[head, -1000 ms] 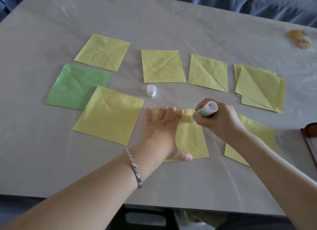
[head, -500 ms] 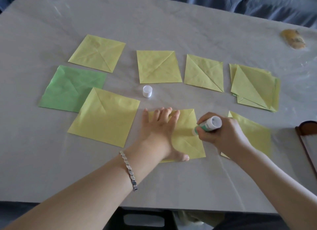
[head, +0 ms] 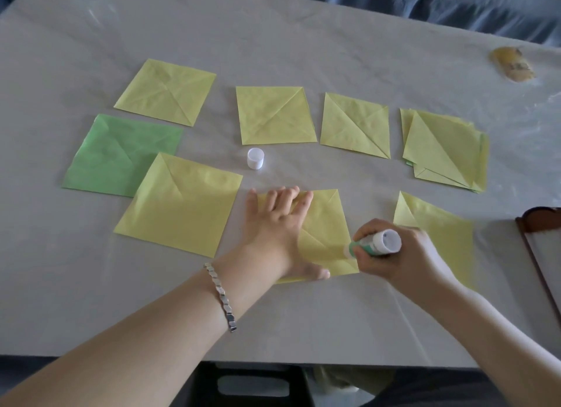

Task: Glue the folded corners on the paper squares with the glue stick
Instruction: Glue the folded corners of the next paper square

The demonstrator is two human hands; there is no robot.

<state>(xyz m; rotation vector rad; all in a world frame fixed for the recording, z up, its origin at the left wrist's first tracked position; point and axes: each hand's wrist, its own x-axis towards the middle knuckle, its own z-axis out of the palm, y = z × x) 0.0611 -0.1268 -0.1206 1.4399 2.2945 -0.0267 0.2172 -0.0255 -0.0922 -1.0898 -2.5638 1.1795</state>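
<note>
While the flat, spread left hand (head: 279, 224) pins the near middle yellow paper square (head: 326, 218), the right hand (head: 406, 255), gripping the glue stick (head: 372, 245), drops from its far right corner to the near right one, tip apparently gluing the next fold.

The left part of the yellow square (head: 324, 224) is covered by the left hand (head: 273, 227). The barrel of the glue stick (head: 376, 244) is partly wrapped by the right hand (head: 409, 255), by which part of the right-hand yellow sheet (head: 449, 224) is hidden. The green square (head: 115, 158) is partly overlapped by the large yellow sheet (head: 182, 206). The lower sheets of the stack (head: 446, 148) cannot be counted. The brown-framed object (head: 534, 221) is cut off by the right edge; the blurred yellowish lump (head: 513, 63) cannot be identified.
</note>
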